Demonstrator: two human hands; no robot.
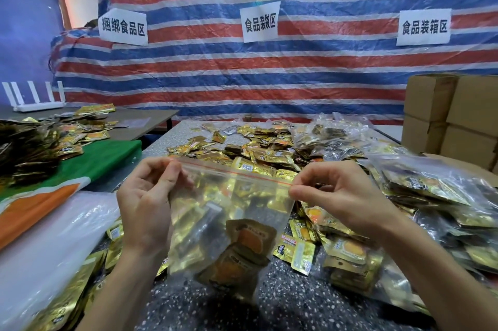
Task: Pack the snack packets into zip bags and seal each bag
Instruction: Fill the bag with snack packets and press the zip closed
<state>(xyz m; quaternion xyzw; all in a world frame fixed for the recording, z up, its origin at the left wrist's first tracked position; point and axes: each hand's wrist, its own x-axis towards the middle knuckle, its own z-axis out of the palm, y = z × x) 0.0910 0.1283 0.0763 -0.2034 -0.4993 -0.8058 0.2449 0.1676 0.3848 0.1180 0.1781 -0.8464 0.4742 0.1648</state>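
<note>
Head view: I see the zip bag (229,212) held up over the near side of the table, gold snack packets (250,239) sunk in its lower half. The left hand (145,204) pinches the left end of the red seal strip (234,173); the right hand (336,195) pinches the right end. Below the bag the speckled table (283,311) shows a bare patch close to me. Loose packets (295,252) lie just beside that patch on the right, and a heap of packets (258,147) covers the far side. Filled bags (431,195) crowd the right edge, near the cardboard boxes (452,115). At the left lie a white plastic sheet (54,236) and a green-and-orange cloth (94,163).
</note>
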